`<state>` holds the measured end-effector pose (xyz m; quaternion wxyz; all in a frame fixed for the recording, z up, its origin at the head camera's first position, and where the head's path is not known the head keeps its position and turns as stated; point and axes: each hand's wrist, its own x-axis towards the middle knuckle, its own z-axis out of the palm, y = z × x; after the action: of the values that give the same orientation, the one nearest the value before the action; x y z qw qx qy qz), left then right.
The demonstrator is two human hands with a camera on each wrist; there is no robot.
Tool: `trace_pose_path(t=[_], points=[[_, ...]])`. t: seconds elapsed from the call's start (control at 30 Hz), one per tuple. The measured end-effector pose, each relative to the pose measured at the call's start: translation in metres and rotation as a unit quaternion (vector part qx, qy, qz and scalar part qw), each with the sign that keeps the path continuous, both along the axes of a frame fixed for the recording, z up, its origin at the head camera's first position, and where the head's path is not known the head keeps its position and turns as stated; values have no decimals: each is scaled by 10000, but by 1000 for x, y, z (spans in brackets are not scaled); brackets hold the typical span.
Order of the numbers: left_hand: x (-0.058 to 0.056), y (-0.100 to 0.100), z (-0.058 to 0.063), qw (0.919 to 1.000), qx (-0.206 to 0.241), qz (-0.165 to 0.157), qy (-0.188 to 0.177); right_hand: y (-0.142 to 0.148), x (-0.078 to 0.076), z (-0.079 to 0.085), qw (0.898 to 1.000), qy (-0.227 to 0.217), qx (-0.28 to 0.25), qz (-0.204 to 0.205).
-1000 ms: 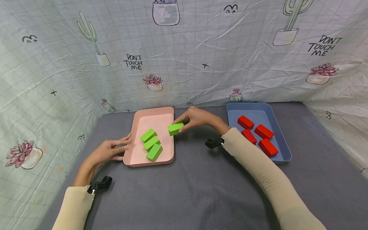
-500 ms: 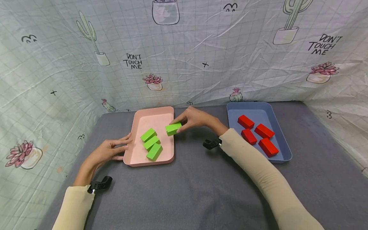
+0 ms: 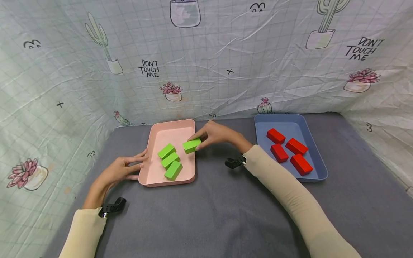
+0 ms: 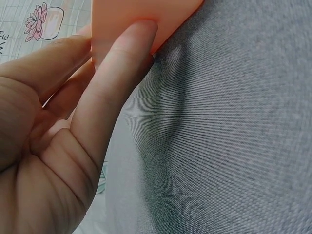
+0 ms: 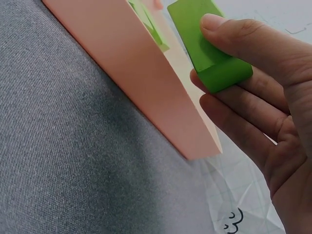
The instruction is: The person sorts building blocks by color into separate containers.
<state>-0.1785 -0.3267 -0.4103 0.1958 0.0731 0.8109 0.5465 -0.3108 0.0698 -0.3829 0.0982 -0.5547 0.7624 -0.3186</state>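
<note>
A green block [image 3: 191, 146] is pinched between the thumb and fingers of my right hand [image 3: 215, 134], held over the right rim of the pink tray [image 3: 172, 130]. In the right wrist view that block [image 5: 207, 44] is tilted, thumb on one face and fingers behind. Several other green blocks [image 3: 170, 161] lie slantwise side by side inside the tray. My left hand [image 3: 120, 169] is at the tray's left wall. Seen from the left wrist, its thumb [image 4: 124, 53] presses the tray's outer wall [image 4: 126, 12], while the forefinger tip is hidden behind the rim.
A blue tray [image 3: 284, 120] with several red blocks [image 3: 295, 147] stands to the right on the grey cloth [image 3: 206, 215]. Behind the trays hangs a printed curtain [image 3: 206, 53], which also runs along the left and right sides.
My right hand has moved a little left with the green block, carrying it further over the pink tray's right rim. The left hand and the trays stay in place.
</note>
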Motion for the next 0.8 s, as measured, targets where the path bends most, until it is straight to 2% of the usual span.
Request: trace_pose_path(t=[0.27, 0.4, 0.57, 0.8], points=[[0, -1, 0, 10000, 31, 6, -9, -5, 2, 4, 10000, -71, 1, -59], [1, -1, 0, 10000, 9, 10, 16, -9, 0, 4, 9998, 61, 31, -169], [2, -1, -1, 10000, -10, 17, 53, -14, -3, 5, 9993, 294, 28, -249], [2, 0, -2, 10000, 18, 5, 31, -19, -11, 7, 9993, 248, 148, -220]])
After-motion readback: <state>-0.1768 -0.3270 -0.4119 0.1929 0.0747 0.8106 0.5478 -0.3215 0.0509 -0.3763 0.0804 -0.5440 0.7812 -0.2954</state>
